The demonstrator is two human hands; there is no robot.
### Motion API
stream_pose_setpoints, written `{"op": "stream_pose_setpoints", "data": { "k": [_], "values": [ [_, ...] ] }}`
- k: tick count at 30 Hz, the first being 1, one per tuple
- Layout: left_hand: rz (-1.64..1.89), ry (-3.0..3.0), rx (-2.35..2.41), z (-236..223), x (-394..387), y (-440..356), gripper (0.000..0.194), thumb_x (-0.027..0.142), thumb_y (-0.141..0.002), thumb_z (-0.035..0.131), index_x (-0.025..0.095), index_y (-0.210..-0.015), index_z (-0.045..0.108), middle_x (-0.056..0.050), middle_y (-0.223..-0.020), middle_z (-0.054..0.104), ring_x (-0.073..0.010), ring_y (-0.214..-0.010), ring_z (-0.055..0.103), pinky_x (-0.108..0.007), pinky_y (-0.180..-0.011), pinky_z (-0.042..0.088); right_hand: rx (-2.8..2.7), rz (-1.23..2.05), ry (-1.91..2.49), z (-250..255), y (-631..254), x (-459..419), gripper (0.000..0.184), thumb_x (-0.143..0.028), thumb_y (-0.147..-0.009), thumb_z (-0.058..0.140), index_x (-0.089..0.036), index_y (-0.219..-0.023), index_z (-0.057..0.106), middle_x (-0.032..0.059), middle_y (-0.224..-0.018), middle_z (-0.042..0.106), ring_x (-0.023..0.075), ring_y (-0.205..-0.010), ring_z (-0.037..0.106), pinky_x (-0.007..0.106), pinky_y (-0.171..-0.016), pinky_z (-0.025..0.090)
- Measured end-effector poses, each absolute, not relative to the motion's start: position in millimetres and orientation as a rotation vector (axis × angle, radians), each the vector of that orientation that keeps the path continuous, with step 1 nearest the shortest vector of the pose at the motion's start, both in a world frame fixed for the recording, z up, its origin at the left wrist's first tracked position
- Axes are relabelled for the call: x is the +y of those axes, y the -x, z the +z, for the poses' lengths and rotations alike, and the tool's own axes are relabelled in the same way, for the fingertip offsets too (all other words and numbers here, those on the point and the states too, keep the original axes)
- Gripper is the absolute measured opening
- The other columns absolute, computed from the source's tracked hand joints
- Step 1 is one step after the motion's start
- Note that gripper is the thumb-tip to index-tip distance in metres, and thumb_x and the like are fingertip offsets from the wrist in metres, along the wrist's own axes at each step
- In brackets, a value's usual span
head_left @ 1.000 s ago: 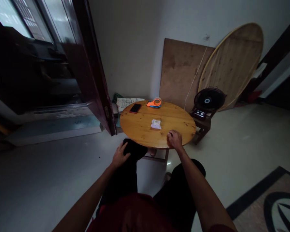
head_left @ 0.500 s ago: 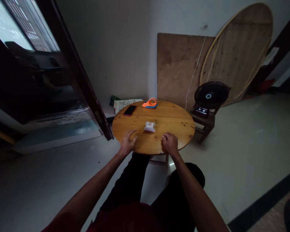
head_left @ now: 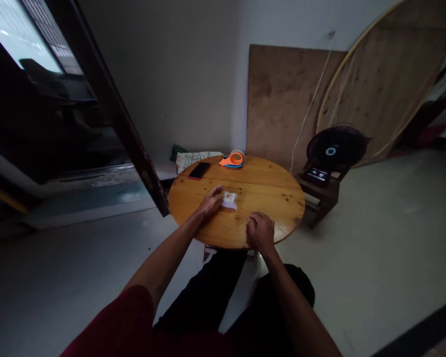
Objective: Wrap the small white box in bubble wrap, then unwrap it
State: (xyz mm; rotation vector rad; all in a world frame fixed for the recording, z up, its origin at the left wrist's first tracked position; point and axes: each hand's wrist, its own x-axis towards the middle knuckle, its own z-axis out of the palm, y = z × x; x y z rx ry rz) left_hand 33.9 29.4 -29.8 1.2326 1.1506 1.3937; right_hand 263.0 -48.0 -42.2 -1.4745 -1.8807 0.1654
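On the round wooden worktop, near the middle: small white packet, lying on the wood. Left hand is at its left side, fingers part open, extended and slightly spread; no grip visible, can't tell if they touch it. Right hand is at the near edge of the worktop, right of the packet and apart from it. Fingers curled in toward the palm; can't tell if anything is inside. Dark phone with a red edge lies at the far left. Orange and blue tape dispenser sits by the far edge, right of the phone. Right of the worktop, a black fan stands on a wooden stool. Brown board and big round wooden panel lean against the wall behind.
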Motion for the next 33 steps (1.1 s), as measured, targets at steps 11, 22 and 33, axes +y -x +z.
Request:
{"op": "stream_pose_setpoints", "data": {
  "k": [11, 22, 33],
  "values": [
    [1.185, -1.236, 0.959, -25.0, 41.5, -15.9, 0.074, 0.025, -0.058, 0.079, 0.016, -0.128, 0.057, -0.016, -0.134, 0.056, -0.0324, -0.127, 0.048, -0.047, -0.108, 0.035, -1.814, 0.365, 1.339, -43.8, -274.4, -43.2, 0.024, -0.031, -0.085, 0.050, -0.018, -0.091, 0.070, 0.0112, -0.111, 0.068, 0.0252, -0.106, 0.060, 0.042, -0.096, 0.041],
    [1.113, -1.274, 0.852, -31.5, 55.3, -15.4, 0.091, 0.030, -0.059, 0.084, 0.018, -0.140, 0.043, -0.016, -0.136, 0.050, -0.0303, -0.125, 0.049, -0.043, -0.102, 0.041, -1.793, 0.707, 1.311, -4.4, -244.1, 31.0, 0.043, -0.044, -0.080, 0.058, -0.019, -0.116, 0.060, 0.0114, -0.122, 0.062, 0.0260, -0.112, 0.057, 0.041, -0.090, 0.047],
    [1.122, -1.356, 1.012, -31.7, 46.1, -23.5, 0.083, 0.022, -0.071, 0.072, 0.020, -0.145, 0.035, -0.015, -0.138, 0.048, -0.0231, -0.107, 0.057, -0.038, -0.091, 0.049, -1.967, 0.960, 1.225, 2.2, -210.3, 100.7, 0.034, -0.040, -0.074, 0.063, -0.019, -0.100, 0.068, 0.0082, -0.104, 0.069, 0.0231, -0.093, 0.064, 0.035, -0.082, 0.048]
  ]
}}
